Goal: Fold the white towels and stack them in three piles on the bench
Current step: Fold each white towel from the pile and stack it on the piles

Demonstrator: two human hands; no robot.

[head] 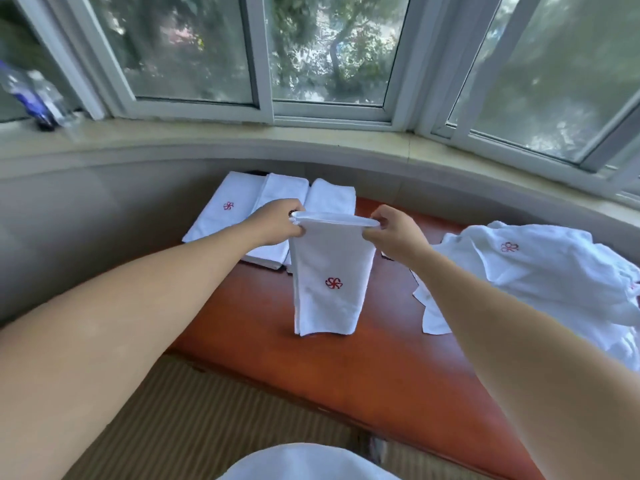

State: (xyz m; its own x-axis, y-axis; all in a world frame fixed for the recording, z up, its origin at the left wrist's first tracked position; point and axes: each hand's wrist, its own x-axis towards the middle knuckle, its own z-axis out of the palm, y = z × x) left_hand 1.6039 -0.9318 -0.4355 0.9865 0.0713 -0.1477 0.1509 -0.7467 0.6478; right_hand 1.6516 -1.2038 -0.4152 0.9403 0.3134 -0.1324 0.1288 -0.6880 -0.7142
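Hands (334, 226) on folded towel (327, 282)

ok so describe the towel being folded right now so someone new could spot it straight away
Start at the red-brown bench under the bay window. Above its middle, the left hand and right hand pinch the top corners of one folded towel. Unlike the flat folded towels behind and the crumpled heap at right, it hangs upright, red emblem facing you.

Hotel-like room, logo-embroidered white towels (540, 271), wooden bench (346, 368) under bay window (263, 64)
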